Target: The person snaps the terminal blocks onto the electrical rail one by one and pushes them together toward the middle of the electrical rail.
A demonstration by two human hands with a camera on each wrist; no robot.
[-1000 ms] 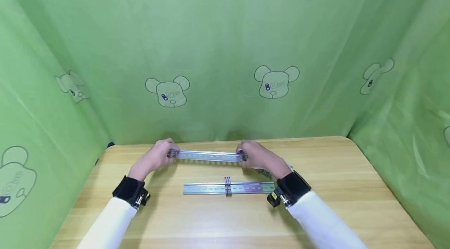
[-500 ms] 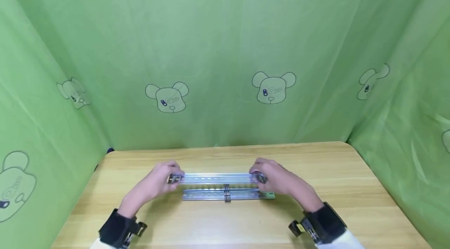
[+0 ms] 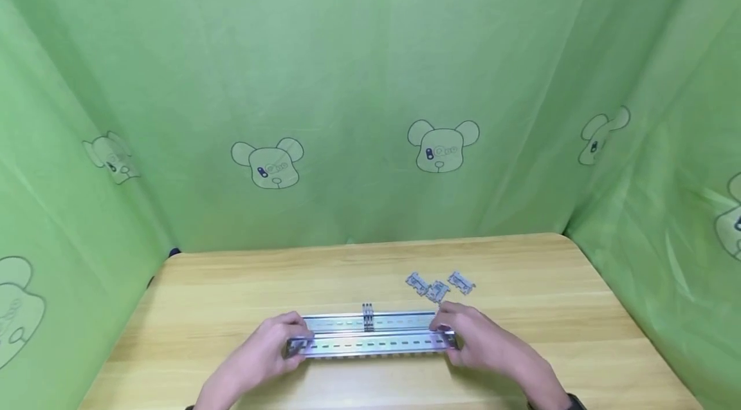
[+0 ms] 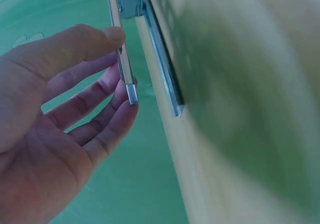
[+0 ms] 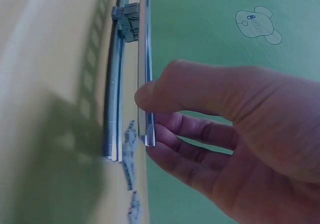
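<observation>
A slotted metal DIN rail (image 3: 376, 345) hangs level above the table, held at both ends. My left hand (image 3: 269, 349) pinches its left end between thumb and fingers; my right hand (image 3: 483, 342) pinches the right end likewise. Beneath and just beyond it, a second DIN rail (image 3: 341, 322) lies on the table. Several thin grey terminal blocks (image 3: 368, 317) sit clipped across that lower rail near its middle. In the left wrist view a gap shows between the held rail (image 4: 124, 64) and the lying one (image 4: 164, 59).
Behind my right hand lie loose grey clip-like pieces (image 3: 437, 291) on the wooden table (image 3: 243, 281). Green cloth (image 3: 353, 75) with bear-head prints encloses the back and both sides.
Both hands have brought the held rail from the table's far side toward the near side, past above the lying rail. The loose grey pieces now show fully. The lying rail stays put.
</observation>
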